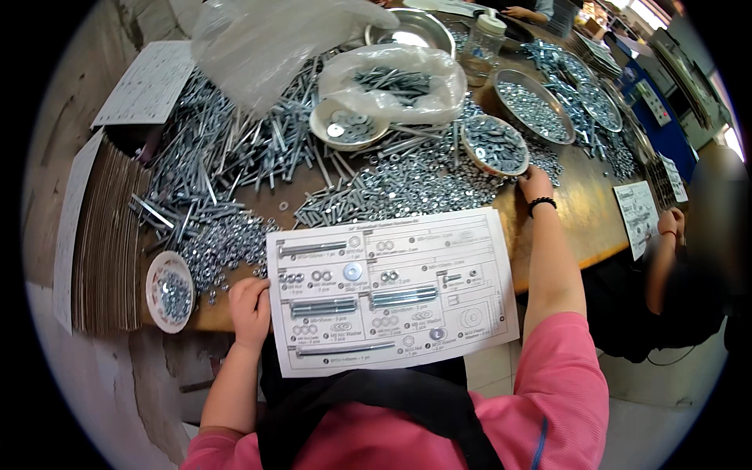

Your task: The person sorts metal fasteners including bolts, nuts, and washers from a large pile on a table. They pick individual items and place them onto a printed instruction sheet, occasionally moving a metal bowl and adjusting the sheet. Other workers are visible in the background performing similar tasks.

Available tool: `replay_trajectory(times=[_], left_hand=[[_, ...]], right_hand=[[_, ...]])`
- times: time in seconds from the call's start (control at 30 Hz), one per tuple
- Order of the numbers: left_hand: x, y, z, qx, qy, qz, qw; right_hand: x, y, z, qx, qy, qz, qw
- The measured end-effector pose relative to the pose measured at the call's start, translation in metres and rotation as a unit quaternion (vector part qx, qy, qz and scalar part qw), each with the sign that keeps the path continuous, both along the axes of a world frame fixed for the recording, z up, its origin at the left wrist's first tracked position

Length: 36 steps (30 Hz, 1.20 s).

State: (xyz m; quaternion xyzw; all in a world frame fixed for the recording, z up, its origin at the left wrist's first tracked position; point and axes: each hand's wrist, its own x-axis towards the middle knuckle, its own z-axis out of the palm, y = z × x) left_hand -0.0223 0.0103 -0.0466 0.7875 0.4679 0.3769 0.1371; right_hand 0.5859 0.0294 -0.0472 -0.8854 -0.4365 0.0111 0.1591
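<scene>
**Filling the parts sheet, one reach at a time**

The left hand (249, 309) rests curled on the left edge of the sheet (392, 288), fingers pressed together on the paper, pinning it at the table's near edge. The right hand (535, 182) is stretched far forward, arm nearly straight, fingertips down among loose nuts (439, 176) just beside a small bowl (494, 144); whether it has pinched one, I cannot tell. The sheet lies between both arms, already carrying bolts (403, 296) and washers (352, 272) on several printed outlines. This looks like the picking step, judged from the half-filled layout. The next move likely calls for a fine pinch on one small piece and a steady carry back to an unfilled outline.
</scene>
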Motion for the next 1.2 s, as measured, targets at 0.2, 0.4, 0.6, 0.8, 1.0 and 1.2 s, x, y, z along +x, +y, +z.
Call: replay_trajectory(times=[0.2,0.4,0.6,0.8,1.0,1.2], left_hand=[[0.001,-0.003,0.004,0.018,0.000,0.008,1.000],[0.000,-0.003,0.004,0.036,0.010,0.009,0.999],[0.001,-0.004,0.009,0.037,-0.002,0.015,0.999],[-0.001,-0.003,0.008,0.036,-0.005,0.014,0.999],[-0.002,-0.003,0.007,0.038,-0.016,-0.003,0.999],[-0.006,-0.004,0.002,0.041,-0.015,0.002,0.999]], right_hand=[[-0.013,-0.022,-0.006,0.207,-0.021,-0.130,0.969],[-0.143,-0.027,0.051,0.317,0.306,0.153,0.884],[-0.284,-0.014,0.058,0.019,0.109,0.415,0.903],[-0.312,-0.007,0.050,-0.009,0.069,0.435,0.898],[-0.289,-0.060,0.079,-0.041,0.101,0.431,0.896],[-0.292,-0.134,0.074,-0.091,0.092,0.499,0.857]])
